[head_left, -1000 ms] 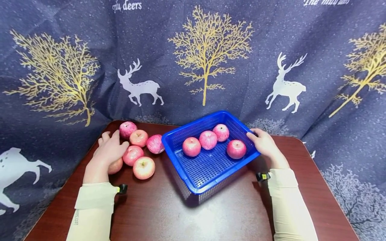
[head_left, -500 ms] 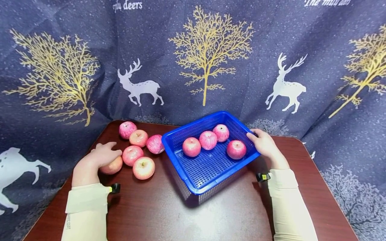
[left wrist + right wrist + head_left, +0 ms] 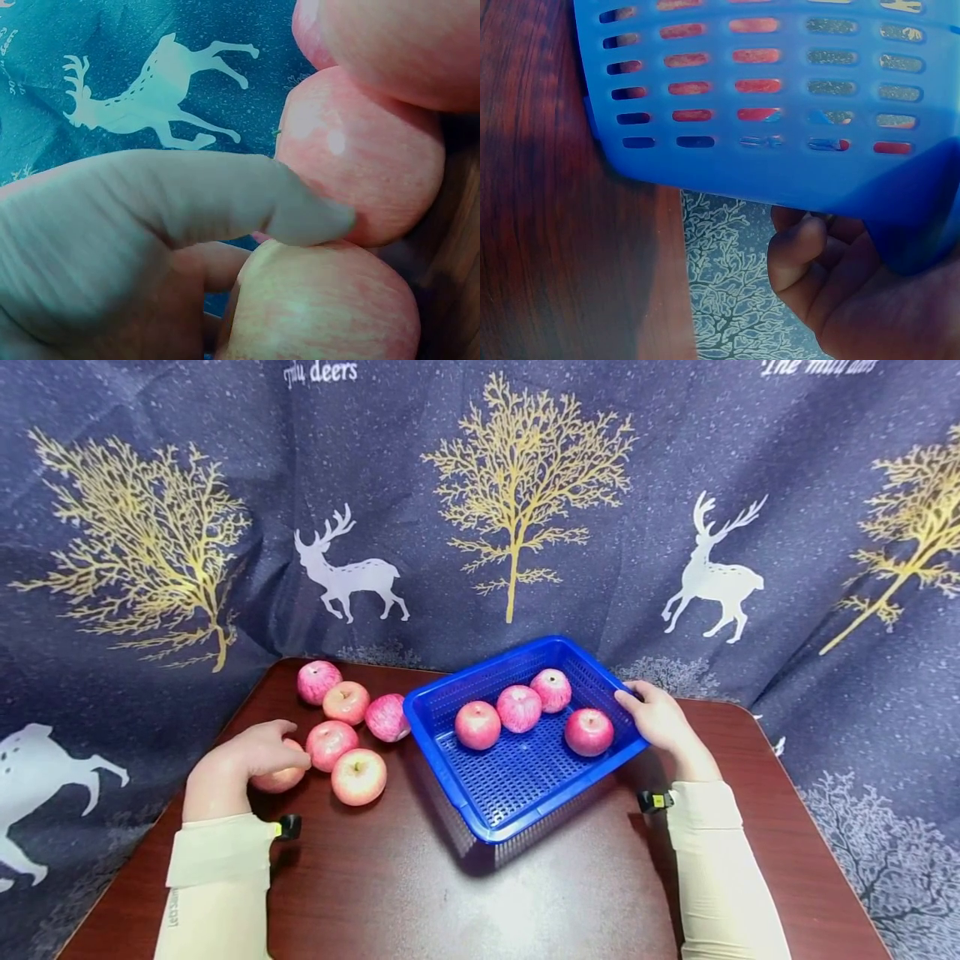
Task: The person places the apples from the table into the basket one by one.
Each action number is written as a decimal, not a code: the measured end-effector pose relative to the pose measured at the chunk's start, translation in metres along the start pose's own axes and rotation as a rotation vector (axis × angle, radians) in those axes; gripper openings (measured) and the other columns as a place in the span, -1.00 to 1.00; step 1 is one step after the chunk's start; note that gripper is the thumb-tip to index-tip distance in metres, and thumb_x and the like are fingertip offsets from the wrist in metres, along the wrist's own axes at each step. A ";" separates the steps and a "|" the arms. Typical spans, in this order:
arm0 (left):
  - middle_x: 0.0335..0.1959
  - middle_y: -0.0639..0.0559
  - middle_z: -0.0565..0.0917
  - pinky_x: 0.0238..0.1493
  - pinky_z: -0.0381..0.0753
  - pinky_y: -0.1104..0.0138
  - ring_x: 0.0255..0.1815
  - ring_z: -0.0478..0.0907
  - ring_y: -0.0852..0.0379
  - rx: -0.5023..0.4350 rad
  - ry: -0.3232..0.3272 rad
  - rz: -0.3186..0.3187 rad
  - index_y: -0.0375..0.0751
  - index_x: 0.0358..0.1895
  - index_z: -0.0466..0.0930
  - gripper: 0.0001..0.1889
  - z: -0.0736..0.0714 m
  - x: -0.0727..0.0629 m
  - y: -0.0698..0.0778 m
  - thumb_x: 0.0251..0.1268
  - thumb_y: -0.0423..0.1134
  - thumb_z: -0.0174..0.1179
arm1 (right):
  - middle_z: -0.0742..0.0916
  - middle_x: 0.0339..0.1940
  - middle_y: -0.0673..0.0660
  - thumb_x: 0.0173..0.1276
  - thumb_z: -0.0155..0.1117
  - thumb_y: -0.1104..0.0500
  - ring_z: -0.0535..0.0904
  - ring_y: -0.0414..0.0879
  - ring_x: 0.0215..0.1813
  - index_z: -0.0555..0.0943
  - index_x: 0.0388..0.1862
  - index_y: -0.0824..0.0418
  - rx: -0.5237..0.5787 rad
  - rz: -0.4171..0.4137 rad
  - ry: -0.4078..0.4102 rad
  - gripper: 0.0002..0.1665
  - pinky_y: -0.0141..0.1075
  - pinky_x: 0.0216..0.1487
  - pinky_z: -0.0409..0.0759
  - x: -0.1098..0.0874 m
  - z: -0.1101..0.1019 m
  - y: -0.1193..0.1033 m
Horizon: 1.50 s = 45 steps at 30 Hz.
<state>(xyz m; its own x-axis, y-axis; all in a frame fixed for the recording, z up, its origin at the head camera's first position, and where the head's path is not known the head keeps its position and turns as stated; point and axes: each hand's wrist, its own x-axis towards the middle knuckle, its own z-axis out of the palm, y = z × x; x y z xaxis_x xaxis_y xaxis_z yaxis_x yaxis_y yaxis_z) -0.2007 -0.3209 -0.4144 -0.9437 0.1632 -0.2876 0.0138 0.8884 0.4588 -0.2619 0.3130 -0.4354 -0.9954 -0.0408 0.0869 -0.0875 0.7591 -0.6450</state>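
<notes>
My left hand (image 3: 243,758) grips a red-yellow apple (image 3: 279,774) at the left side of the table. In the left wrist view its thumb (image 3: 247,196) lies over the top of that apple (image 3: 322,307), with fingers curled behind it. A pinkish apple (image 3: 332,746) sits right next to it. At the right, my right hand (image 3: 660,718) holds the rim of a blue plastic basket (image 3: 457,806), thumb on the edge. The right wrist view shows curled fingers (image 3: 799,251) below the basket's slotted wall (image 3: 727,169). Several red apples (image 3: 477,725) lie inside the basket.
More loose apples stand left of the basket: a pale yellow one (image 3: 358,777), one against the basket's left side (image 3: 387,718), and a dark pink one (image 3: 318,682) at the back. All rest on a brown wooden table (image 3: 390,885). A deer-patterned cloth (image 3: 450,527) hangs behind.
My left hand has drawn back from the far side of the apples toward the leftmost apple, and its fingers and thumb have closed round it. The right hand and basket have stayed put.
</notes>
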 end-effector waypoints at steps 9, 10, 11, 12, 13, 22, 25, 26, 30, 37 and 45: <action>0.07 -0.50 0.66 0.33 0.53 -0.27 0.10 0.60 -0.40 0.009 -0.015 0.010 -0.72 0.36 0.42 -0.07 0.002 0.003 0.002 0.04 -0.10 0.58 | 0.73 0.27 0.45 0.79 0.08 -0.13 0.66 0.32 0.22 0.59 0.47 0.39 0.009 0.001 0.003 -0.34 0.22 0.37 0.48 -0.001 0.000 -0.001; 0.02 -0.45 0.68 0.31 0.55 -0.25 0.06 0.61 -0.37 0.013 -0.013 0.013 -0.69 0.33 0.45 -0.10 0.002 0.003 0.002 0.02 -0.11 0.59 | 0.73 0.28 0.45 0.79 0.08 -0.13 0.66 0.32 0.22 0.59 0.47 0.39 0.008 0.000 0.004 -0.34 0.22 0.37 0.48 -0.001 0.000 -0.001; -0.01 -0.41 0.69 0.28 0.56 -0.23 0.03 0.61 -0.34 0.016 -0.010 0.017 -0.67 0.31 0.47 -0.12 0.002 0.003 0.001 0.00 -0.11 0.59 | 0.73 0.28 0.45 0.79 0.08 -0.13 0.66 0.32 0.23 0.59 0.47 0.39 0.008 0.000 0.004 -0.34 0.23 0.38 0.48 -0.001 -0.001 -0.001; -0.04 -0.37 0.70 0.26 0.57 -0.21 0.01 0.62 -0.32 0.018 -0.008 0.022 -0.66 0.29 0.50 -0.14 0.002 0.004 0.001 -0.02 -0.12 0.60 | 0.73 0.28 0.45 0.80 0.08 -0.13 0.66 0.32 0.23 0.59 0.47 0.39 0.007 0.000 0.004 -0.34 0.23 0.38 0.48 -0.001 -0.001 -0.001; -0.06 -0.35 0.70 0.24 0.58 -0.20 0.00 0.62 -0.30 0.023 -0.006 0.026 -0.63 0.27 0.51 -0.16 0.002 0.004 0.000 -0.03 -0.12 0.60 | 0.73 0.28 0.46 0.80 0.08 -0.13 0.66 0.32 0.22 0.59 0.47 0.39 0.007 0.000 0.005 -0.34 0.23 0.38 0.48 -0.001 -0.001 -0.001; -0.13 -0.28 0.70 0.11 0.61 -0.11 -0.06 0.61 -0.26 0.035 0.000 0.027 -0.51 0.15 0.60 -0.26 0.002 0.004 0.000 -0.09 -0.12 0.64 | 0.74 0.26 0.45 0.79 0.09 -0.13 0.67 0.32 0.21 0.60 0.46 0.39 0.002 -0.005 0.008 -0.34 0.22 0.36 0.48 -0.001 -0.001 -0.001; -0.23 -0.21 0.67 0.01 0.60 0.00 -0.16 0.59 -0.18 0.011 -0.002 0.027 -0.47 0.02 0.60 -0.39 0.001 0.003 0.000 -0.07 -0.16 0.61 | 0.74 0.26 0.45 0.79 0.09 -0.14 0.67 0.32 0.21 0.60 0.46 0.39 0.008 -0.002 0.007 -0.34 0.22 0.36 0.48 -0.001 -0.001 -0.001; -0.25 -0.18 0.66 -0.02 0.59 0.03 -0.18 0.58 -0.15 0.006 -0.004 0.022 -0.45 -0.02 0.60 -0.43 0.001 0.003 0.000 -0.06 -0.17 0.61 | 0.74 0.26 0.45 0.79 0.09 -0.14 0.67 0.32 0.21 0.59 0.46 0.39 0.011 -0.002 0.006 -0.34 0.22 0.37 0.48 -0.001 -0.001 -0.001; -0.30 -0.14 0.62 -0.08 0.57 0.08 -0.24 0.55 -0.11 0.001 -0.011 0.002 -0.39 -0.10 0.58 -0.51 0.000 0.002 -0.001 -0.02 -0.18 0.58 | 0.74 0.26 0.45 0.79 0.10 -0.13 0.68 0.31 0.20 0.59 0.47 0.39 0.018 0.001 0.005 -0.34 0.21 0.36 0.49 -0.001 0.000 0.000; -0.29 -0.15 0.62 -0.10 0.57 0.07 -0.24 0.55 -0.13 0.005 0.018 -0.010 -0.40 -0.09 0.58 -0.50 -0.001 0.002 -0.005 0.00 -0.16 0.56 | 0.75 0.24 0.45 0.79 0.10 -0.11 0.68 0.31 0.18 0.59 0.46 0.40 0.018 -0.002 0.006 -0.35 0.21 0.34 0.50 -0.001 0.000 -0.001; -0.36 -0.06 0.60 -0.22 0.53 0.13 -0.32 0.51 -0.03 -0.012 0.119 0.033 -0.31 -0.15 0.57 -0.55 -0.002 -0.001 -0.006 -0.05 -0.17 0.55 | 0.74 0.26 0.45 0.79 0.10 -0.13 0.68 0.30 0.20 0.59 0.47 0.39 0.020 0.006 0.002 -0.34 0.20 0.35 0.50 -0.001 0.000 0.000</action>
<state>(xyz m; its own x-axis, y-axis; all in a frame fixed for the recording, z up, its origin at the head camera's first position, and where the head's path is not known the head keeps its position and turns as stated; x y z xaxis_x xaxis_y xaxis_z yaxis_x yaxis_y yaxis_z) -0.2007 -0.3272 -0.4152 -0.9754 0.1394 -0.1708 0.0421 0.8783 0.4763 -0.2613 0.3129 -0.4355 -0.9958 -0.0350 0.0846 -0.0823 0.7463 -0.6605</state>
